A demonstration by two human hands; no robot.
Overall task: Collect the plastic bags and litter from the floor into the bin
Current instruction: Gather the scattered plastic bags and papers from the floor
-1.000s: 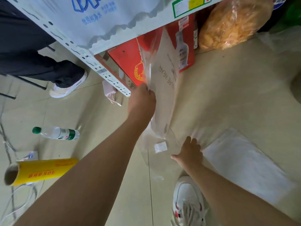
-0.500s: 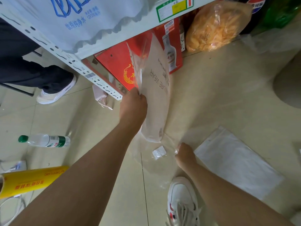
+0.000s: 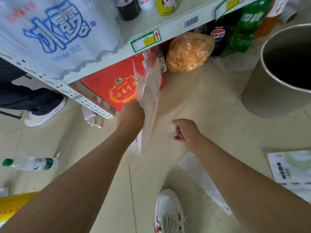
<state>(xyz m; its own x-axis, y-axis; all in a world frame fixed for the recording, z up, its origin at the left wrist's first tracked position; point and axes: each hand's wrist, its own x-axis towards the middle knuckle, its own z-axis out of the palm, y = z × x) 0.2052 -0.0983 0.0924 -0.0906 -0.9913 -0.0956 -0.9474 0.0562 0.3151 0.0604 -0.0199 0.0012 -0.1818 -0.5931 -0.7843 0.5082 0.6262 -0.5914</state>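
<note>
Tiled floor (image 3: 210,101), left hand (image 3: 130,116) gripping plastic bag (image 3: 149,91).

You see a red gift box (image 3: 116,88) with gold ornament, a clear water bottle (image 3: 32,163) with green cap and label, a grey metal bin (image 3: 269,78) with a dark inside, a white sneaker (image 3: 168,211) with red accents, and beige floor tiles (image 3: 210,101).

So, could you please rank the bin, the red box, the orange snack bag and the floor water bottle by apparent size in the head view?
1. bin, though cut off by the frame edge
2. red box, partly hidden
3. orange snack bag
4. water bottle

Differing camera distance makes true sizes unsure.
</note>
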